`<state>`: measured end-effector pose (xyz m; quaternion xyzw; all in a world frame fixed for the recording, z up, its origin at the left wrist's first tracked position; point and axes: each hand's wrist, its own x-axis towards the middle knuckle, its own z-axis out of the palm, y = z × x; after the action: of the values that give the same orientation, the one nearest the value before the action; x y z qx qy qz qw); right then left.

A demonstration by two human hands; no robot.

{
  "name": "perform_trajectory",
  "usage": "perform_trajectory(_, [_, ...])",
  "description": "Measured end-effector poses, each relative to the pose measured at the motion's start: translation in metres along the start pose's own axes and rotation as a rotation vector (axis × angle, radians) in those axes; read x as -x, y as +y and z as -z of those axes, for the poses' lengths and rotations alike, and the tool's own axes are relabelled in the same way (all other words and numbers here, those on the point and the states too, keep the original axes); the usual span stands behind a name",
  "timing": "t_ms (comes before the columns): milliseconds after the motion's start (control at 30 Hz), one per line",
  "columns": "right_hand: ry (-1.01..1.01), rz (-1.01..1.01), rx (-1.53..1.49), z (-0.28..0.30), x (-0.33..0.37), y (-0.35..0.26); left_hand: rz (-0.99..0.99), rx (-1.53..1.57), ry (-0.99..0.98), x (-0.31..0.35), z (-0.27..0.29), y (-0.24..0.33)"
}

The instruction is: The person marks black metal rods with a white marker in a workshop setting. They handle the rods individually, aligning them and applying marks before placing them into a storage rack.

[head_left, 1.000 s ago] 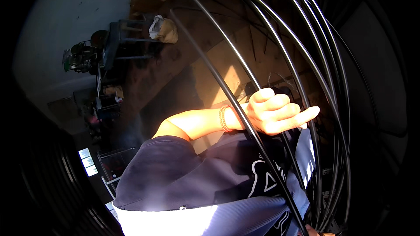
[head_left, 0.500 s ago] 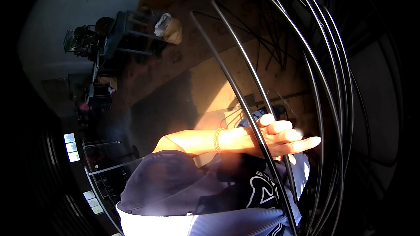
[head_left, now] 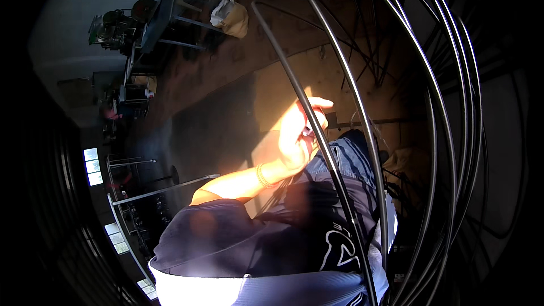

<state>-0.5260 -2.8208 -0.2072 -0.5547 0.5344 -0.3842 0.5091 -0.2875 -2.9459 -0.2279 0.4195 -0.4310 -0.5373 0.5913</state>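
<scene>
Left hand (head_left: 298, 136) is hanging just behind a black rod (head_left: 333, 163), which is crossing in front of it; one finger (possibly the thumb) is pointing out to the right, while the others are sitting bent and partly hidden (cannot tell whether they are gripping anything). A second rod (head_left: 355, 88) is running beside the first; more curved rods (head_left: 466, 86) are arching farther right
</scene>
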Motion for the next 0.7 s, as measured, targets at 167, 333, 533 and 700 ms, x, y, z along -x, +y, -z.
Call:
perform_trajectory(167, [-0.021, 0.016, -0.005, 0.003, -0.011, 0.001, 0.223, 0.037, 0.350, -0.055, 0.005, 0.048])
perform_trajectory(333, [-0.018, 0.046, 0.006, 0.004, -0.026, 0.001, 0.327, -0.284, 0.094, -0.061, 0.011, 0.062])
perform_trajectory(533, [-0.038, 0.067, 0.019, 0.003, -0.039, 0.004, 0.289, -0.278, 0.182, -0.070, 0.008, 0.048])
perform_trajectory(700, [-0.047, 0.086, 0.026, 0.002, -0.046, 0.001, 0.188, -0.416, 0.193, -0.085, 0.028, 0.044])
